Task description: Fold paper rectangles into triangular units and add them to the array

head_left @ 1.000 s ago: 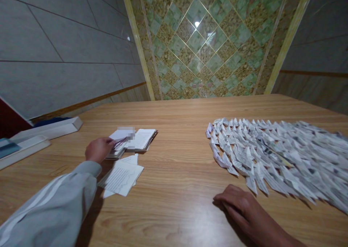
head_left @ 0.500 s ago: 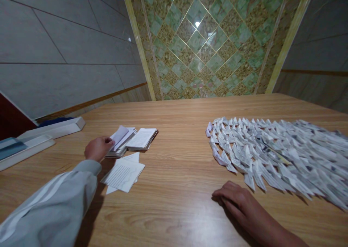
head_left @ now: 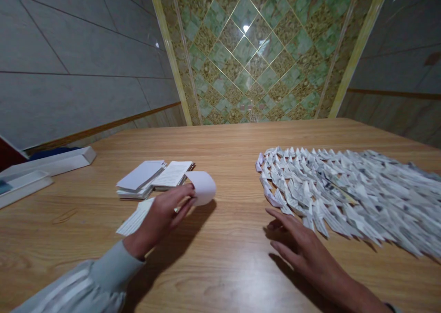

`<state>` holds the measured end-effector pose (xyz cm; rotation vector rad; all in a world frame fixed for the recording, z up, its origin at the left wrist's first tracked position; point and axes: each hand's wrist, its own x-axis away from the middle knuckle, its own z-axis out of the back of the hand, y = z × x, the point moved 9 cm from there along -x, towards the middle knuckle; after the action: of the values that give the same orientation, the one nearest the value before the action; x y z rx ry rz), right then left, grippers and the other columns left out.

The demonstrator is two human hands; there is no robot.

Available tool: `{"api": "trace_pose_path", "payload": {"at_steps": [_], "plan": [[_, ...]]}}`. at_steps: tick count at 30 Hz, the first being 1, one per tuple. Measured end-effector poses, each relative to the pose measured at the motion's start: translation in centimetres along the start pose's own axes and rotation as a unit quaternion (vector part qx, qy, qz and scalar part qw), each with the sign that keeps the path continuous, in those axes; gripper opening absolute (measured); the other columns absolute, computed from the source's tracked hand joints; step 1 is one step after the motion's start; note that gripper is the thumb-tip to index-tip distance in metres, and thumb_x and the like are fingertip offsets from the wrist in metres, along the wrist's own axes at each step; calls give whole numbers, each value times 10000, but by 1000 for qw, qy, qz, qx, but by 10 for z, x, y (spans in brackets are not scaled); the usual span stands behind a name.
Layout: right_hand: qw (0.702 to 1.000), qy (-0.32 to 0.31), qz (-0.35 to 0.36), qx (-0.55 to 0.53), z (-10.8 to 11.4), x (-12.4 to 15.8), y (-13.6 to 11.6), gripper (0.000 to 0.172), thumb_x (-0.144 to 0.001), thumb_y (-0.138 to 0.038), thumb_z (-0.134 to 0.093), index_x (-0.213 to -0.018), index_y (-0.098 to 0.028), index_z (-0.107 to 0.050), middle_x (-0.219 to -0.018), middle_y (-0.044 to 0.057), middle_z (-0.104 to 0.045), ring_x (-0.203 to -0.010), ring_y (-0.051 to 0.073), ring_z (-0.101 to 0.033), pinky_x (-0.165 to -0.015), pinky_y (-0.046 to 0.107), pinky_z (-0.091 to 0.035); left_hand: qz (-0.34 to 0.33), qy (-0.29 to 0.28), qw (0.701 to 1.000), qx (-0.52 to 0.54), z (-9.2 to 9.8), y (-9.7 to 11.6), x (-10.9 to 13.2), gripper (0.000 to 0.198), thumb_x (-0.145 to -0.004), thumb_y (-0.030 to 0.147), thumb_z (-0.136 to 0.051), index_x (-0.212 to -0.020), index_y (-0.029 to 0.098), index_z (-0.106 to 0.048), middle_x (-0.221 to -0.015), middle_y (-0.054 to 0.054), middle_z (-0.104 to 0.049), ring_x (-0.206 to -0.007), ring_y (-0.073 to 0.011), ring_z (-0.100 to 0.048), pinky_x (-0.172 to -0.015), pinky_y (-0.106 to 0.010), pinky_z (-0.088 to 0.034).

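A curled sheet of pale paper (head_left: 204, 187) is pinched between the thumb and fingers of my left hand (head_left: 161, 219), held above the table. Under that hand lie a few loose printed sheets (head_left: 132, 221), partly covered by it. Just beyond stand two stacks of cut paper: one topped by a blank pale sheet (head_left: 140, 175), the other by a printed sheet (head_left: 174, 173). My right hand (head_left: 298, 244) hovers low over the wood, thumb and fingers apart, holding nothing. Close past its fingertips begin the rows of folded paper pieces (head_left: 317, 184).
The wooden table (head_left: 227, 258) runs back to a wall of green and brown diamond tiles (head_left: 255, 51). A long white box (head_left: 58, 161) and a shallow white tray (head_left: 27, 187) lie at the left edge. Folded pieces spread across the table's right side.
My left hand has lifted a pale sheet from the left stack and carried it right, toward the middle. My right hand has opened its fingers and risen slightly. The view has shifted a little.
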<state>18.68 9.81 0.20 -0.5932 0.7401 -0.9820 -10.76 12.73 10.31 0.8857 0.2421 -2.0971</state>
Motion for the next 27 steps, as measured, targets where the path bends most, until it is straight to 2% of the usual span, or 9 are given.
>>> {"api": "trace_pose_path", "payload": {"at_steps": [4, 6, 8, 10, 12, 16, 19, 22, 27], "plan": [[999, 49, 14, -11, 14, -1, 2, 804, -833, -229, -683, -1546, -289, -316, -1487, 130, -499, -1278, 280, -546, -1040, 482, -480, -206, -21, 971, 121, -40, 96, 8, 225, -1037, 231, -489, -997, 209, -709, -1051, -89, -814, -1007, -199, -765, -871, -308, -610], [997, 60, 20, -35, 19, -1, 1, 833, -827, -231, -713, -1549, -279, -300, -1534, 147, -442, -1311, 284, -516, -1046, 484, -473, -239, -32, 955, 170, -54, 118, 12, 244, -1052, 169, -443, -1100, 183, -682, -1100, -129, -799, -1095, -212, -734, -890, -349, -607], [996, 65, 18, -52, 25, -1, 0, 738, -842, -228, -728, -1499, -263, -393, -1481, 152, -498, -1251, 267, -556, -1005, 452, -495, -234, -37, 951, 198, -65, 125, 13, 255, -1058, 169, -424, -1118, 182, -672, -1087, -127, -801, -1095, -211, -729, -883, -366, -605], [997, 43, 60, -36, 25, -2, -10, 398, -860, -165, -702, -1244, -250, -639, -1287, 110, -642, -1159, 249, -597, -960, 416, -498, -220, -51, 957, 184, -76, 128, 14, 237, -1051, 168, -436, -1070, 190, -671, -1092, -114, -799, -1083, -228, -726, -894, -404, -596], [994, 8, 112, -1, 20, -1, -21, 171, -876, -99, -660, -963, -233, -722, -1068, 66, -715, -1038, 227, -623, -908, 386, -487, -182, -79, 970, 140, -89, 126, 14, 211, -1028, 147, -460, -1048, 192, -666, -1146, -115, -781, -1092, -258, -713, -917, -456, -581], [988, -60, 122, 71, 0, 2, -23, 143, -876, -73, -675, -874, -211, -712, -886, 28, -725, -904, 210, -612, -859, 362, -447, -87, -146, 977, 126, -105, 126, 19, 245, -953, 95, -513, -1126, 204, -648, -1268, -118, -716, -1149, -273, -659, -990, -491, -533], [990, -81, 89, 72, -7, 3, -19, 94, -884, -111, -714, -870, -204, -710, -867, 22, -704, -892, 200, -605, -827, 326, -432, -59, -186, 967, 165, -106, 135, 23, 276, -890, 208, -643, -1166, 218, -634, -1264, -112, -703, -1096, -292, -651, -939, -470, -542], [992, -87, 69, 52, -7, 5, -20, 85, -919, -164, -706, -844, -203, -700, -858, 13, -690, -873, 182, -601, -798, 295, -420, -69, -190, 962, 185, -99, 144, 23, 238, -922, 330, -638, -1131, 218, -632, -1189, -100, -721, -1026, -278, -658, -900, -435, -534], [994, -81, 44, 58, -4, 7, -19, 134, -942, -177, -669, -814, -203, -701, -820, 18, -685, -853, 188, -597, -775, 299, -405, -87, -152, 968, 181, -100, 144, 26, 477, -943, 651, -517, -1079, 208, -630, -1065, -99, -745, -908, -268, -676, -803, -400, -531]]}}
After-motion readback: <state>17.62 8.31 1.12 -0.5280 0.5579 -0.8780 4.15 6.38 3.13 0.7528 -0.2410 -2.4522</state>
